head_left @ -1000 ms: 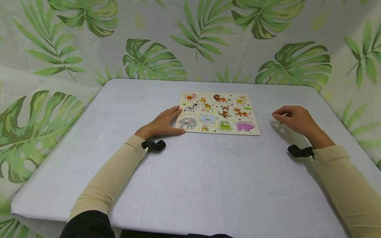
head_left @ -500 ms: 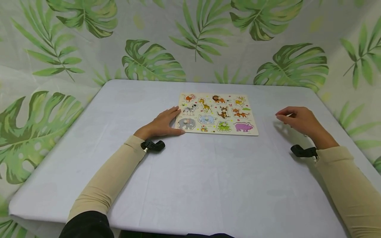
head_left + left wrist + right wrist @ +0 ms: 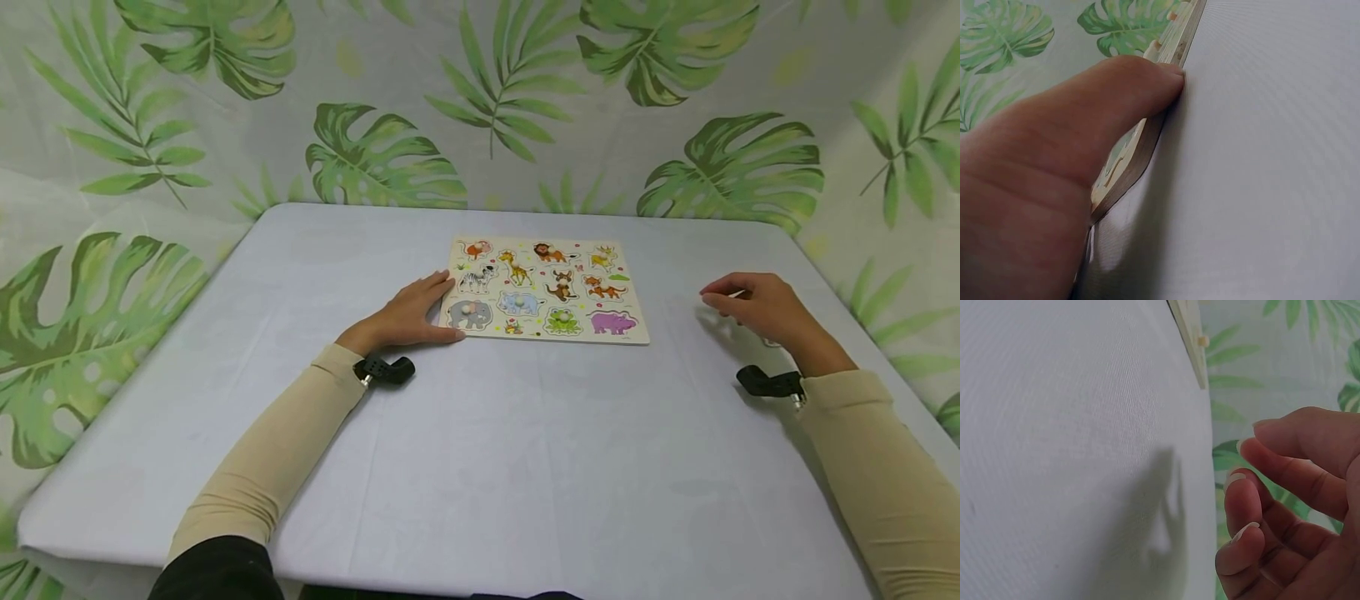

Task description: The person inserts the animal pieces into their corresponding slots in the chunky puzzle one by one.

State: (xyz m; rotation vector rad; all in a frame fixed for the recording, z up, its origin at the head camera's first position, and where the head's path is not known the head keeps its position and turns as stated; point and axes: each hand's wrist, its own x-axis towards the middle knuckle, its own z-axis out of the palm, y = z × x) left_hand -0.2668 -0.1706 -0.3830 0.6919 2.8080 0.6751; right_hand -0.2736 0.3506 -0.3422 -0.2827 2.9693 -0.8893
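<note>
A wooden animal knob puzzle (image 3: 528,331) lies flat at the middle back of the table, with animal pictures including an elephant, frog, zebra, lion and purple hippo. My left hand (image 3: 408,312) rests at its left side, fingers along the edge and thumb by the front left corner. In the left wrist view the thumb (image 3: 1129,87) touches the board's edge. My right hand (image 3: 768,308) hovers over the cloth right of the board, fingers loosely bent, nothing between them. The right wrist view shows its thumb (image 3: 1310,434) near the index fingertip, with the board's corner (image 3: 1192,344) beyond.
A white cloth covers the table (image 3: 480,450). Behind it hangs a leaf-print curtain (image 3: 510,100). A black wrist camera sits on each wrist, the left one (image 3: 386,369) and the right one (image 3: 768,382). A small pale edge (image 3: 771,342) shows beneath the right hand.
My right hand has moved slightly to the right, away from the board. The left hand stays at the board's left edge. The whole view has shifted a little.
</note>
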